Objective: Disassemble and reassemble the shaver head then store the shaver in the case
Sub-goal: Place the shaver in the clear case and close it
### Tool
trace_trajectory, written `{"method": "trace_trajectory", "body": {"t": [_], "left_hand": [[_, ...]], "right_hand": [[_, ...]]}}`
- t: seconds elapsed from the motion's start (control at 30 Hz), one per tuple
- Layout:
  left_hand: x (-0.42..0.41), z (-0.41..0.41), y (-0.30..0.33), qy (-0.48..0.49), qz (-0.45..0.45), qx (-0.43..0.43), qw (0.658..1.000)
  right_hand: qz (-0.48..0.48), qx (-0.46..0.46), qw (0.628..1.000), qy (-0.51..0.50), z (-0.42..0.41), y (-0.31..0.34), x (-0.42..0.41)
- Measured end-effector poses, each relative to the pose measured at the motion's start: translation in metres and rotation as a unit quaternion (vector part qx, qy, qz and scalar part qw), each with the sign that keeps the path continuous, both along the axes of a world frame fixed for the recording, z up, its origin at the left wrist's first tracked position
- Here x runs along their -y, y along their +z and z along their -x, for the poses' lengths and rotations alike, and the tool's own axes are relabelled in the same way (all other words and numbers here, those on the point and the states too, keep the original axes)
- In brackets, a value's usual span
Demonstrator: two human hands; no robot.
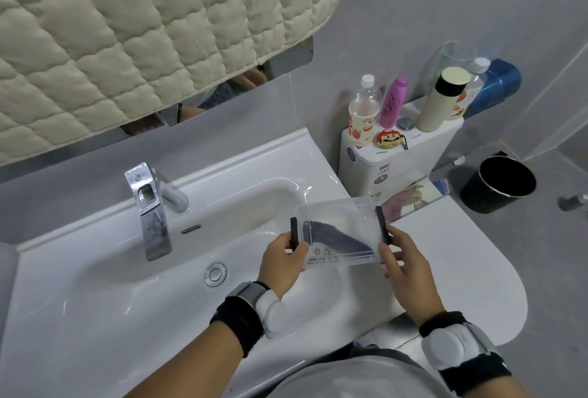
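A clear plastic case [340, 218] with a black clip on each short side is held in the air over the right end of the white sink [95, 286]. Inside it lies the dark shaver [334, 237], slanting from upper left to lower right. My left hand [281, 262] grips the case's left end, fingers on the left black clip. Gripping the right end is my right hand [402, 262], its thumb on the right black clip. Small cutter-like parts show near the case's front edge.
A chrome faucet [152, 203] stands at the back left of the basin, the drain plug [215, 273] in front of it. Right of the sink, a toilet tank [397, 156] carries several bottles and a small toy figure. A black bin [498, 184] stands on the floor.
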State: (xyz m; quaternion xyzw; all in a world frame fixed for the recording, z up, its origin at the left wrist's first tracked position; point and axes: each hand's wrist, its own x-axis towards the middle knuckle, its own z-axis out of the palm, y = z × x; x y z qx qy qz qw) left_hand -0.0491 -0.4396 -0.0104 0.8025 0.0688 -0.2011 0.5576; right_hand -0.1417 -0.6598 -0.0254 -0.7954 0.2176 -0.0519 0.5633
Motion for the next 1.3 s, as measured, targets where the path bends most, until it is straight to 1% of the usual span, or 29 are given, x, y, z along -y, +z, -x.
{"method": "trace_trajectory", "body": {"t": [0.13, 0.2, 0.37, 0.5, 0.87, 1.1, 1.3], "left_hand": [[0.003, -0.003, 0.002, -0.032, -0.097, 0.047, 0.994], [0.005, -0.005, 0.006, -0.033, -0.117, 0.063, 0.991], [0.001, -0.026, 0.011, 0.000, -0.056, 0.028, 0.998], [-0.004, -0.057, 0.020, 0.033, -0.022, 0.019, 0.999], [-0.017, -0.165, 0.037, 0.090, -0.049, -0.014, 0.995], [-0.019, -0.211, 0.032, 0.129, -0.024, -0.058, 0.990], [-0.018, -0.220, 0.020, 0.146, 0.039, -0.095, 0.984]], "right_hand": [[0.045, 0.009, 0.999, -0.020, -0.002, -0.002, -0.004], [0.046, 0.009, 0.999, -0.020, -0.004, -0.002, -0.003], [0.030, 0.019, 0.999, 0.009, -0.030, 0.007, 0.002], [0.034, 0.030, 0.998, 0.044, -0.075, 0.015, 0.004], [0.046, 0.034, 0.992, 0.110, -0.210, 0.026, -0.005], [0.027, 0.010, 0.994, 0.109, -0.261, 0.020, -0.011], [0.035, -0.007, 0.994, 0.101, -0.276, 0.016, -0.009]]}}
